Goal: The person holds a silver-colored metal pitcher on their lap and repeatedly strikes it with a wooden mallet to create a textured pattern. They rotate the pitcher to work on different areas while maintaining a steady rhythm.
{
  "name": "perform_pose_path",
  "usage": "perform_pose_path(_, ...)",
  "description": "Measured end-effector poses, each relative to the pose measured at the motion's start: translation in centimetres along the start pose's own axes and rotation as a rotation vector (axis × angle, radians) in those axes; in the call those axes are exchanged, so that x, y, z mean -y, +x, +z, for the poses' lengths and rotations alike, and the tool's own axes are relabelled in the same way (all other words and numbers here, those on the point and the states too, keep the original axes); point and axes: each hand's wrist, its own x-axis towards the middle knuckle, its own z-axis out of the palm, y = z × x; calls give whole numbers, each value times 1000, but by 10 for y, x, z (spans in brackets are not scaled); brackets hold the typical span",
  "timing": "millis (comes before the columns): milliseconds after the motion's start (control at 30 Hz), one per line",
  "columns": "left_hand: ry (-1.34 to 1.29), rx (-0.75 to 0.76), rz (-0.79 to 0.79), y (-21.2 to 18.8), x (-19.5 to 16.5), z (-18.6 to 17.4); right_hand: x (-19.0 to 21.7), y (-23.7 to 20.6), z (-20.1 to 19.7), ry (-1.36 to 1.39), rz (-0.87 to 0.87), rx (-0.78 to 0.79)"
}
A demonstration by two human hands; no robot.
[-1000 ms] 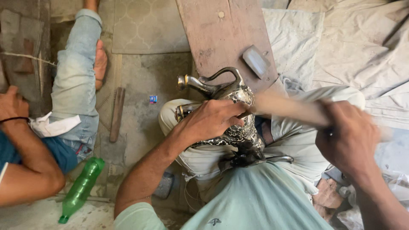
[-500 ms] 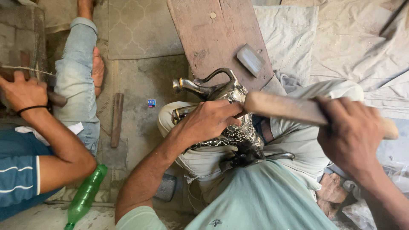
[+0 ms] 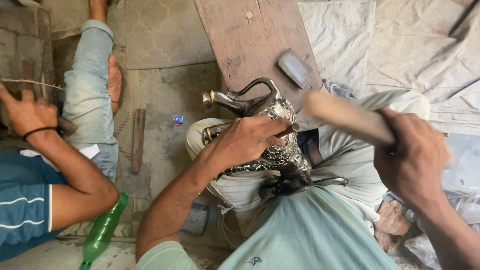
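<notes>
A person seated on the floor works on an ornate metal pitcher (image 3: 272, 135) lying across the lap at the centre of the frame, its spout (image 3: 220, 99) and curved handle (image 3: 257, 85) pointing to the upper left. The left hand (image 3: 245, 142) rests on the pitcher's engraved body with fingers closed around a thin punch (image 3: 289, 131) whose tip pokes out toward the right. The right hand (image 3: 412, 160), at the right of the frame, is clenched around a wooden mallet (image 3: 345, 117); its pale head is blurred and hangs just right of the punch, apart from it.

A reddish plank (image 3: 255, 40) runs from the top of the frame down to the pitcher, with a small grey block (image 3: 295, 67) lying on it. Pale cloth (image 3: 400, 45) covers the floor at upper right.

At the left edge another person in a blue striped shirt (image 3: 22, 210) and jeans sits with a hand (image 3: 27, 112), a black band at its wrist, closed on a tool that cannot be made out. A green bottle (image 3: 102, 230) lies at lower left, a wooden stick (image 3: 137, 140) on the floor just above it.
</notes>
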Motion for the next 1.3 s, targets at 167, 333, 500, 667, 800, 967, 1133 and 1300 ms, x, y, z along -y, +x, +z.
perform_pose_path(167,15,32,-33,0,0,0,-1,-4,3,-353,-110,32)
perform_pose_path(333,-1,29,-53,-2,-1,-1,8,-10,7,59,26,-37)
perform_pose_path(500,11,47,-71,-3,-1,-2,11,-15,12,288,136,-95)
perform_pose_path(667,14,39,-52,-4,1,-2,2,-14,15,294,7,-167)
perform_pose_path(800,-11,-1,-63,-8,2,0,-12,-8,8,68,-44,-12)
perform_pose_path(967,-6,-49,-49,-15,-3,4,-7,3,4,549,187,5)
perform_pose_path(1133,-56,-290,-142,-26,-20,7,-7,17,-8,-283,-96,153)
perform_pose_path(1300,-91,-404,-190,-29,-20,11,-15,19,9,51,-154,49)
